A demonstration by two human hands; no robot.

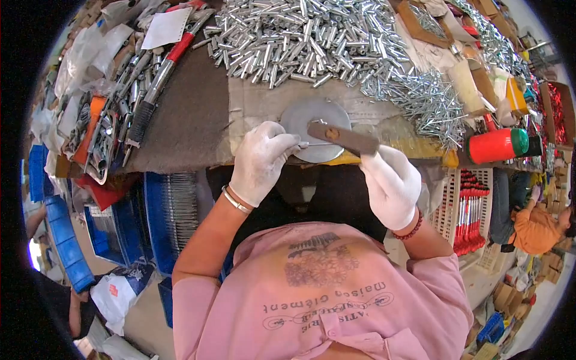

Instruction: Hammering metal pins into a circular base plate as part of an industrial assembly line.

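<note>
A round grey metal disc (pixel 298 115) lies at the front edge of the worktable. In a white glove, my left hand (pixel 259 161) pinches a thin metal rod (pixel 309 144), its tip over the disc. My right hand (pixel 393 187), also gloved in white, is closed round a hammer (pixel 354 141). The hammer's dark head hangs over the disc, just above the rod, and hides part of both. Whether the head touches the rod I cannot tell. Behind the disc spreads a large heap of short silver metal tubes (pixel 306 45); thin metal pins (pixel 429 105) are piled to its right.
Ratchet-like tools and an orange-handled tool (pixel 94 123) crowd the table's left. A red and green bottle (pixel 493 146) lies at the right edge. Below stand a blue bin (pixel 157 219) of metal rods and a white crate (pixel 445 204) of red-handled parts. A person in orange (pixel 536 229) is far right.
</note>
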